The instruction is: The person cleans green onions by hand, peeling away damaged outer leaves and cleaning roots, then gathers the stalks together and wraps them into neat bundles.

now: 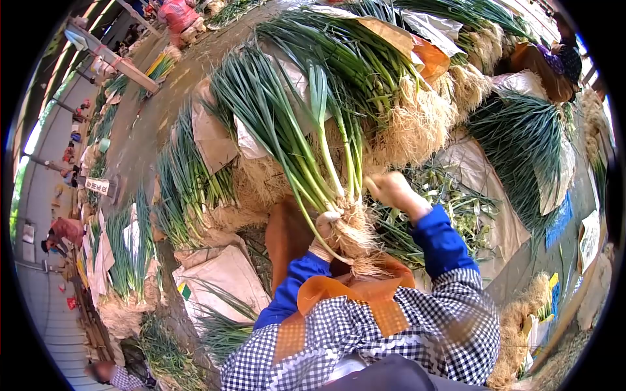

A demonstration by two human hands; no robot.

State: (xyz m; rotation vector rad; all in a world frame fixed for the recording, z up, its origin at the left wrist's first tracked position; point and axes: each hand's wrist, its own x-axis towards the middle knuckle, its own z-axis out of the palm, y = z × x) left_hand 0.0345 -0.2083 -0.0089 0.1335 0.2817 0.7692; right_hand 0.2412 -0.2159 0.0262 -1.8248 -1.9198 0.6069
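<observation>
A bunch of green onions (pixel 306 163) stands upright in front of my body, its long green leaves fanning up and to the left. My left hand (pixel 321 242) is closed around the lower stems, partly hidden by them. Pale stringy roots (pixel 355 234) hang below the grip, over an orange-brown apron (pixel 385 287). One bent stalk loops down across my left wrist. Just right of the white stems, my right hand (pixel 396 193) is raised with fingers curled; whether anything is in them is hidden.
Large bundles of green onions (pixel 345 58) with thick roots (pixel 414 127) lie ahead. Stripped leaves (pixel 430 202) litter the ground at right. A folded pale sack (pixel 225 280) lies at left, and another onion pile (pixel 515 143) at far right. Other people (pixel 179 19) are in the background.
</observation>
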